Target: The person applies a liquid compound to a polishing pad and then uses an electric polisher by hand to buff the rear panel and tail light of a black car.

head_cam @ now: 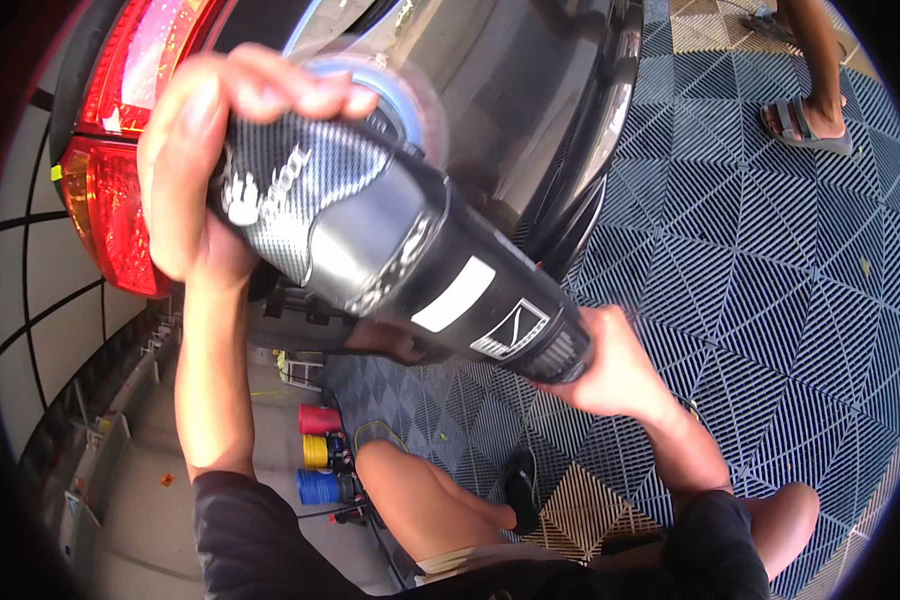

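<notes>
My left hand [195, 165] wraps over the patterned head of a black electric car polisher [420, 262]. Its rear end is held in my right hand [607, 367], with the fingers mostly hidden behind the body. Past the head shows a round blue-rimmed backing pad [401, 94], blurred at its edge. The pad is at the glossy dark rear bodywork [510, 97] of a car; whether it touches the panel cannot be told. A red tail light [124, 217] lies just left of my left hand.
Another person's sandalled foot [814, 124] stands at the upper right. Ribbed interlocking tiles [742, 292] cover the floor. Red [319, 419], yellow [316, 451] and blue [319, 486] containers stand at lower left, near a small step stand [301, 373]. My own slippered foot [521, 487] is below the polisher.
</notes>
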`<state>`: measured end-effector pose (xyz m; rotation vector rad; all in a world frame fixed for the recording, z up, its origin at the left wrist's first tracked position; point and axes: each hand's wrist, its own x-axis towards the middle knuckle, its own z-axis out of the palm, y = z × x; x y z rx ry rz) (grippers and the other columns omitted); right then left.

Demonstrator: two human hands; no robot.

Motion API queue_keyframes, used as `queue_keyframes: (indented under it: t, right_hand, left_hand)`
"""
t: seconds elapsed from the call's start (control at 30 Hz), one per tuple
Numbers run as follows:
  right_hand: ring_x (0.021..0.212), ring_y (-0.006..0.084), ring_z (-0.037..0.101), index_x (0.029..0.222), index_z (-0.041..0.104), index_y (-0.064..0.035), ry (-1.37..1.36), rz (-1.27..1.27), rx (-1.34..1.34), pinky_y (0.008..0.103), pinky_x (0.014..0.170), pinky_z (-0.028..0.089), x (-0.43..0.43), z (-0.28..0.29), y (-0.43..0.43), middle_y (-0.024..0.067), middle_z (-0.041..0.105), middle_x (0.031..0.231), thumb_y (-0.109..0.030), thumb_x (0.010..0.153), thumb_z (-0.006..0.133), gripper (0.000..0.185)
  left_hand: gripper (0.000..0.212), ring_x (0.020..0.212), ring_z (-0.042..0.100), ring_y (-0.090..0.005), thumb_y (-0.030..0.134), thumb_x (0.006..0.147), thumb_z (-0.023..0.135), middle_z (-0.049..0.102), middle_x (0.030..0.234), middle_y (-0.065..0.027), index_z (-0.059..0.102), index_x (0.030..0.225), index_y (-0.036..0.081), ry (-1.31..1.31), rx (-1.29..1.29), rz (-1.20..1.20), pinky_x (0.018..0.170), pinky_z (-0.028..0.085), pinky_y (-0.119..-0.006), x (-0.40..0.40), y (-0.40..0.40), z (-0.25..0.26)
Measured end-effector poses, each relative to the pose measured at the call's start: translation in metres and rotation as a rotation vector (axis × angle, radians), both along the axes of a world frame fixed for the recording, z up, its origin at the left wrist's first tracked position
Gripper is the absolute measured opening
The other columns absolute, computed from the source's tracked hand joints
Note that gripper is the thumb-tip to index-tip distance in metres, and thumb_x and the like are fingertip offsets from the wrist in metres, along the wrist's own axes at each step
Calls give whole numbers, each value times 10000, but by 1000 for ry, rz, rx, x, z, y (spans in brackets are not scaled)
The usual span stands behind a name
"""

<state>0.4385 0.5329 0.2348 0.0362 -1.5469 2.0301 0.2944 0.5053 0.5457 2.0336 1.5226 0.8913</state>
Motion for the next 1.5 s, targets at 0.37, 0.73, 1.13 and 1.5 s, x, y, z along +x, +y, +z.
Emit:
queue_keyframes:
  t: [0.37, 0.73, 1.13, 1.5]
  right_hand:
    - [832, 236, 789, 1006, 730, 50, -60, 46, -69, 341, 764, 607, 6, 15, -13, 188, 781, 878, -97, 739, 874, 337]
    - [868, 408, 748, 1148, 674, 28, -83, 63, 102, 430, 797, 614, -21, -16, -80, 243, 739, 874, -120, 686, 780, 497]
    - [833, 422, 723, 973, 651, -7, -230, -31, 419, 510, 788, 587, -29, -84, -66, 214, 725, 833, -112, 621, 723, 374]
    - [937, 397, 716, 1000, 667, 10, -198, -37, 429, 486, 833, 585, -33, -102, -65, 182, 719, 940, -96, 608, 729, 411]
  left_hand:
    - [270, 1034, 658, -366, 202, 1052, 445, 650, 1011, -224, 571, 1026, -36, -26, 28, -15, 995, 500, -497, -2, 25, 10]
    - [283, 904, 684, -353, 318, 1072, 471, 625, 920, -168, 553, 955, 73, 284, 112, 148, 1062, 484, -572, 9, -117, -3]
    - [274, 1102, 592, -348, 353, 1047, 620, 592, 1108, -189, 620, 1060, 79, 356, 580, 621, 1059, 455, -532, 26, -206, -117]
    - [191, 804, 681, -303, 120, 991, 487, 588, 821, -101, 646, 1051, 33, 571, 807, 715, 1106, 414, -655, 28, -181, -150]
